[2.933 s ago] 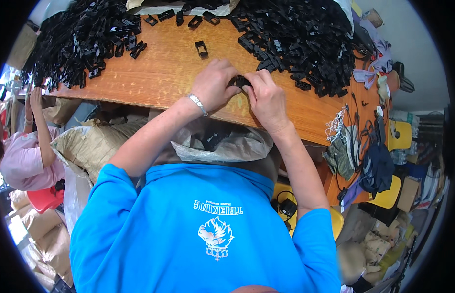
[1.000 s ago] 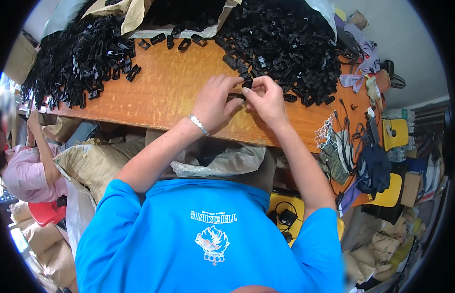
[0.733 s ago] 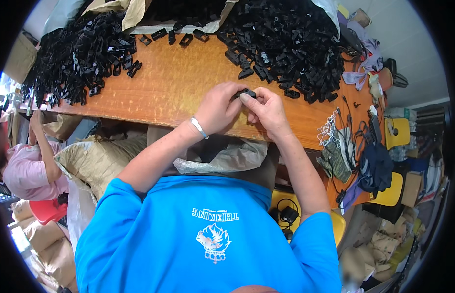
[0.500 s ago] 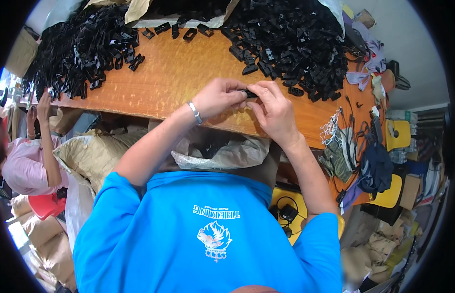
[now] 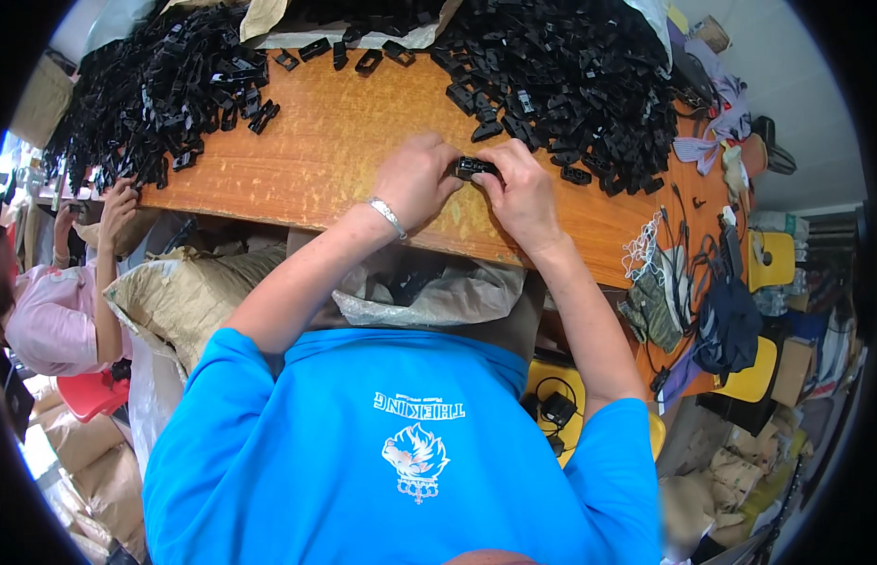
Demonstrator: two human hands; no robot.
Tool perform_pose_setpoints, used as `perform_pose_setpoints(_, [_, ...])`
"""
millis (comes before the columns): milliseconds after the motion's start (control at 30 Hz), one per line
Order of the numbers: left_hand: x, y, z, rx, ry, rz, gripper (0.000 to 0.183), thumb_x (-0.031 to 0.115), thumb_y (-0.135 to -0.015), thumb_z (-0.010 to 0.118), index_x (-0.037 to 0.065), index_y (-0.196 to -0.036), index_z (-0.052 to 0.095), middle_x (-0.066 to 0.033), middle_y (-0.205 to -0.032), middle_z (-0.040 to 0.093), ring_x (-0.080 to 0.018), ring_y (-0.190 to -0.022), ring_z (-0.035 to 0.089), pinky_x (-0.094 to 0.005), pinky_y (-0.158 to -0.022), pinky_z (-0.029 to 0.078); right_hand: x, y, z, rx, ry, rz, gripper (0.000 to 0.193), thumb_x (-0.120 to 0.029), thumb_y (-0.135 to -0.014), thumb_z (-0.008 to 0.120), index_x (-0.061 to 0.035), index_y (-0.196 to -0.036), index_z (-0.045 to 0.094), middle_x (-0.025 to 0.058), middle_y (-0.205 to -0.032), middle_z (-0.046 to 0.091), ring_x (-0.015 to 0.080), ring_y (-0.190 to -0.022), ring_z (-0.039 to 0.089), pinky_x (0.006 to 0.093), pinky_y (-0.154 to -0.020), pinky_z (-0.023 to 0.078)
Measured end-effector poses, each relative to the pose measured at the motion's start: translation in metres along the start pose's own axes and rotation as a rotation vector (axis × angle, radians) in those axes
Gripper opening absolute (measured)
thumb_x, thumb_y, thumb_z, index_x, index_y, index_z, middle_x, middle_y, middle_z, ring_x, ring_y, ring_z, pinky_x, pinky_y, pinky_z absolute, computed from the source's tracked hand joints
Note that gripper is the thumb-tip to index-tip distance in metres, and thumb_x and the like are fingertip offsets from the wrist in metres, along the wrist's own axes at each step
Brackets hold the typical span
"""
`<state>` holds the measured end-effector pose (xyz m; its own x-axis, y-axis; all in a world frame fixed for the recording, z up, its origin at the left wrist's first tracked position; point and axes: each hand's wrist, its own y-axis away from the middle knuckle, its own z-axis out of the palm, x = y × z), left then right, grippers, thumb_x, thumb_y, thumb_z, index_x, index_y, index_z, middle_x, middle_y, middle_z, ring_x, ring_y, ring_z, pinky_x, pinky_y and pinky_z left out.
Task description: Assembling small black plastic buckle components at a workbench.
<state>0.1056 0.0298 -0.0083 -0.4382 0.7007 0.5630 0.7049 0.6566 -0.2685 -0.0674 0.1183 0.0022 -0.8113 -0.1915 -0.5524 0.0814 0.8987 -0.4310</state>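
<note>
Above the near edge of the wooden table point(image 5: 335, 122), a small black plastic part point(image 5: 470, 168) is held between my two hands. Its left end meets the bent fingers and thumb of my left hand point(image 5: 416, 183), which wears a metal bracelet point(image 5: 389, 218). My right hand point(image 5: 519, 193) pinches the right end between thumb and fingers. The fingertips cover both ends of the part, so its full shape does not show. A big heap of similar black plastic parts point(image 5: 570, 85) lies beyond my right hand, and another heap of thin black pieces point(image 5: 165, 94) lies far left.
Several loose black frames point(image 5: 369, 62) lie by an open sack point(image 5: 358, 40) at the back. Below the table edge hangs an open plastic bag point(image 5: 429, 299). Cables point(image 5: 683, 254) and cloth lie at right. A co-worker in a pink shirt point(image 5: 57, 315) works at far left.
My hands have drawn slightly apart, and more of the black part shows between them. My left hand has turned at the wrist. The co-worker's hand at far left has moved right.
</note>
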Motion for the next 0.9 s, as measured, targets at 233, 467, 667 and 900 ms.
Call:
perform_pose_setpoints(233, [0.000, -0.006, -0.003, -0.071, 0.082, -0.063, 0.022, 0.016, -0.085, 0.075, 0.005, -0.104, 0.073, -0.0147, -0.095, 0.064, -0.0365, -0.094, 0.064, -0.0453, -0.081, 0.052, -0.003, -0.003, 0.000, -0.094, 0.084, 0.024, 0.022, -0.008, -0.081, 0.078, -0.0040, -0.101, 0.072, 0.0133, -0.099, 0.065, 0.0355, -0.086, 0.069, 0.0425, -0.073, 0.056])
perform_pose_setpoints(467, [-0.008, -0.008, -0.005, -0.111, 0.137, -0.022, 0.016, 0.018, -0.091, 0.068, 0.005, -0.099, 0.074, -0.0147, -0.093, 0.065, -0.0356, -0.092, 0.064, -0.0434, -0.081, 0.052, -0.009, 0.022, 0.017, 0.072, 0.259, -0.163, 0.030, -0.005, -0.082, 0.072, -0.0027, -0.111, 0.070, 0.0107, -0.094, 0.064, 0.0298, -0.086, 0.065, 0.0401, -0.072, 0.053])
perform_pose_setpoints(667, [-0.011, -0.001, -0.008, -0.061, 0.008, 0.102, 0.015, 0.017, -0.090, 0.069, 0.005, -0.098, 0.074, -0.0146, -0.093, 0.066, -0.0352, -0.091, 0.065, -0.0439, -0.080, 0.052, -0.015, 0.028, 0.017, 0.019, 0.269, -0.172, 0.026, -0.012, -0.082, 0.072, -0.0016, -0.107, 0.070, 0.0105, -0.094, 0.065, 0.0298, -0.088, 0.063, 0.0391, -0.077, 0.049])
perform_pose_setpoints(900, [-0.022, -0.037, -0.029, 0.055, -0.042, 0.070, 0.021, 0.017, -0.089, 0.072, 0.008, -0.108, 0.072, -0.0130, -0.104, 0.064, -0.0335, -0.103, 0.061, -0.0425, -0.088, 0.051, -0.042, 0.036, 0.004, -0.040, 0.063, -0.112, 0.017, -0.014, -0.084, 0.073, -0.0027, -0.097, 0.071, 0.0114, -0.092, 0.066, 0.0316, -0.091, 0.064, 0.0411, -0.075, 0.052])
